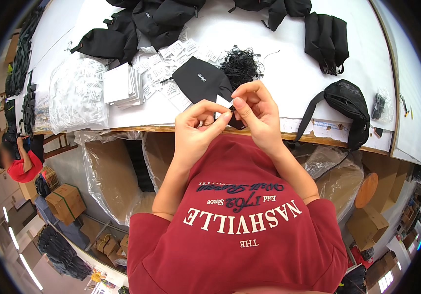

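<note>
At the table's near edge my left hand (199, 126) and my right hand (258, 113) meet, both closed in a pinch. Between their fingertips is a small dark piece that looks like a tag string (232, 109). A white card tag (223, 101) shows just behind the fingertips, partly covered by them. Under and beyond my hands a black fabric pouch (195, 78) lies flat, its near end hidden by my fingers. Close to my right hand, a tangled heap of black tag strings (241, 64) rests on the table.
Left of the pouch are a stack of white cards (122, 84), scattered printed labels (171, 56) and a clear bag of labels (77, 93). More black pouches (164, 22) lie at the back. A black mesh bag (345, 105) hangs over the right edge. Cardboard boxes (65, 202) stand below left.
</note>
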The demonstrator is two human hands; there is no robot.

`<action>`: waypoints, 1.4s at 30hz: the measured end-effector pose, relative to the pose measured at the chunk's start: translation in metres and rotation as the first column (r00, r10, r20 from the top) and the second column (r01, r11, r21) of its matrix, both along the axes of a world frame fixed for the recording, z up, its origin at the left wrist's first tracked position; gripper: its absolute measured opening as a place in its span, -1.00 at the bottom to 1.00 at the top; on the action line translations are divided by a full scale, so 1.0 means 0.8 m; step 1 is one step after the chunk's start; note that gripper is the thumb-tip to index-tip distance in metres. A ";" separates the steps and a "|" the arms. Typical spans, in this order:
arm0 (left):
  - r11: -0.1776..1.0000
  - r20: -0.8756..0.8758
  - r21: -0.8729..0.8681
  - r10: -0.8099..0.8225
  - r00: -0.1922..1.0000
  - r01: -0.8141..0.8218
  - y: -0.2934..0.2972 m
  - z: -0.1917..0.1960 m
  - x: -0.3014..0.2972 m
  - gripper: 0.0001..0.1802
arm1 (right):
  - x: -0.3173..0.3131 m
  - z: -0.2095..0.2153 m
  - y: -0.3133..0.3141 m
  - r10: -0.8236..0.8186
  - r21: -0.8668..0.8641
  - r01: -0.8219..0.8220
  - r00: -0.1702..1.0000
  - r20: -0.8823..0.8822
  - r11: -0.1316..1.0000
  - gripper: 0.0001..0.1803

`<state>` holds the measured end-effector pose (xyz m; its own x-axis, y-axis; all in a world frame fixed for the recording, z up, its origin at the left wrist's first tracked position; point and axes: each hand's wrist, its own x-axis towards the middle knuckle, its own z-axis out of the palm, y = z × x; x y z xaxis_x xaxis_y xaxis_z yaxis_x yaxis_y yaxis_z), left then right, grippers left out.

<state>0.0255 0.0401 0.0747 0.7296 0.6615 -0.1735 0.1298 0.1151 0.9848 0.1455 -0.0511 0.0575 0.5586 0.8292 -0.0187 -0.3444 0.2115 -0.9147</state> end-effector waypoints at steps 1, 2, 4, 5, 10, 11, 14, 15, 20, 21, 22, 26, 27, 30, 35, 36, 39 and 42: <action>1.000 0.000 0.000 0.000 1.000 0.000 0.000 0.001 0.000 -0.94 | 0.000 -0.001 -0.001 0.000 0.000 0.000 1.000 0.000 1.000 -0.91; 1.000 -0.003 -0.005 -0.001 1.000 0.001 0.000 0.001 0.000 -0.95 | -0.001 -0.004 -0.001 -0.005 -0.032 0.008 0.993 0.114 0.999 -0.93; 1.000 -0.007 -0.011 -0.001 1.000 0.001 -0.001 0.001 0.001 -0.95 | -0.002 -0.005 -0.001 -0.006 -0.062 0.020 0.974 0.227 0.998 -0.94; 0.999 -0.016 0.032 0.007 1.000 -0.007 -0.003 0.001 0.002 -0.95 | -0.002 -0.003 0.000 -0.021 -0.046 0.035 0.961 0.275 0.998 -0.94; 0.992 -0.070 0.113 0.057 0.996 -0.049 -0.007 -0.005 -0.004 -0.95 | 0.020 0.007 0.005 0.086 -0.112 -0.044 0.912 0.402 0.993 -0.91; 0.984 -0.095 0.178 0.043 0.995 -0.025 -0.009 -0.008 -0.008 -0.96 | 0.033 0.015 0.010 0.232 -0.207 -0.156 0.875 0.424 0.966 -0.90; 0.929 -0.174 0.343 -0.083 0.981 0.139 -0.012 -0.010 -0.016 -0.94 | 0.045 0.022 0.037 0.347 -0.295 -0.219 0.789 0.508 0.930 -0.86; 0.885 -0.190 0.423 -0.122 0.974 0.193 -0.015 -0.009 -0.017 -0.93 | 0.041 0.020 0.052 0.375 -0.299 -0.246 0.758 0.533 0.922 -0.84; 0.753 -0.164 0.589 -0.246 0.955 0.295 -0.026 -0.005 -0.009 -0.93 | 0.013 -0.074 0.082 0.447 -0.441 -0.070 0.167 0.879 0.895 -0.48; 0.753 -0.164 0.592 -0.237 0.958 0.288 -0.027 -0.005 -0.011 -0.93 | 0.009 -0.076 0.082 0.438 -0.440 -0.019 0.133 0.889 0.898 -0.50; 0.769 -0.145 0.578 -0.232 0.962 0.273 -0.027 -0.007 -0.013 -0.93 | 0.008 -0.077 0.082 0.431 -0.436 0.034 0.099 0.897 0.899 -0.52; 0.768 -0.086 0.609 -0.184 0.979 0.198 -0.015 -0.014 -0.020 -0.86 | 0.034 -0.060 0.080 0.486 -0.541 0.096 0.329 0.810 0.836 -0.76; 0.748 -0.026 0.654 -0.129 0.991 0.114 -0.009 -0.015 -0.018 -0.80 | 0.044 -0.048 0.075 0.437 -0.504 0.075 0.402 0.805 0.860 -0.81; 0.615 -0.199 0.765 -0.057 0.978 0.191 0.033 -0.016 -0.019 -0.59 | 0.066 -0.003 0.056 0.383 -0.477 -0.027 0.637 0.669 0.879 -0.83; 0.307 -0.286 0.918 0.074 0.955 0.251 0.050 0.000 -0.007 -0.55 | 0.075 0.039 0.027 0.403 -0.400 -0.167 0.664 0.630 0.901 -0.82; 0.262 -0.281 0.928 0.034 0.959 0.263 0.049 0.005 -0.007 -0.59 | 0.074 0.045 0.022 0.384 -0.372 -0.163 0.645 0.661 0.914 -0.82; 0.194 -0.218 0.956 -0.021 0.976 0.218 0.050 0.005 -0.003 -0.65 | 0.064 0.063 0.010 0.348 -0.369 -0.106 0.635 0.689 0.923 -0.83; 0.164 -0.049 0.985 -0.064 0.997 0.059 0.051 0.005 0.001 -0.62 | 0.058 0.072 0.003 0.306 -0.342 -0.065 0.620 0.723 0.938 -0.84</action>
<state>0.0267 0.0809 0.0783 0.7757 0.2324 0.5867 0.0818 -0.9589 0.2718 0.1915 -0.0483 0.1153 0.3072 0.9454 0.1091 0.4883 -0.0582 -0.8707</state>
